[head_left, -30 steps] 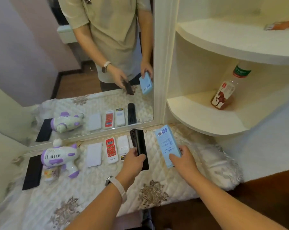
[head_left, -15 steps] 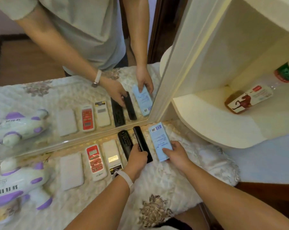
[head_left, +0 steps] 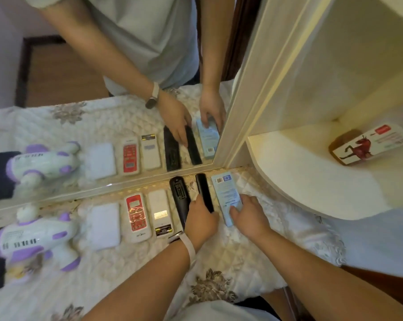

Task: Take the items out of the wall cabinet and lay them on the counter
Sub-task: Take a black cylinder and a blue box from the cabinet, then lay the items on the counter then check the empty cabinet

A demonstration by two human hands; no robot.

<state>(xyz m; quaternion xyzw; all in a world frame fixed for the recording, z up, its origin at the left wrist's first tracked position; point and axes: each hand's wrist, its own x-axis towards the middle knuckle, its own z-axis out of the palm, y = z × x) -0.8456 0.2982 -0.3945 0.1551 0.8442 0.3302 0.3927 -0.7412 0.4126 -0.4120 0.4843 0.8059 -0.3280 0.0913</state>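
We see the left hand (head_left: pixel 201 222) gripping a slim black remote (head_left: pixel 204 192) on the bench (head_left: pixel 253 258), the right hand (head_left: pixel 248 215) pressing the blue box (head_left: pixel 226 193) just right of it.

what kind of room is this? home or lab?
Most likely a home, perhaps a bedroom dressing nook: a quilted floral cloth covers the counter, a wall mirror stands behind it, and cream corner shelves hold a drink bottle.

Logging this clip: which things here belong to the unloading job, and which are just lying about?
Job: slim black remote under left hand; blue box under right hand; bottle lying on cabinet shelf.

Lying about: wide black remote, red remote, toy gun.
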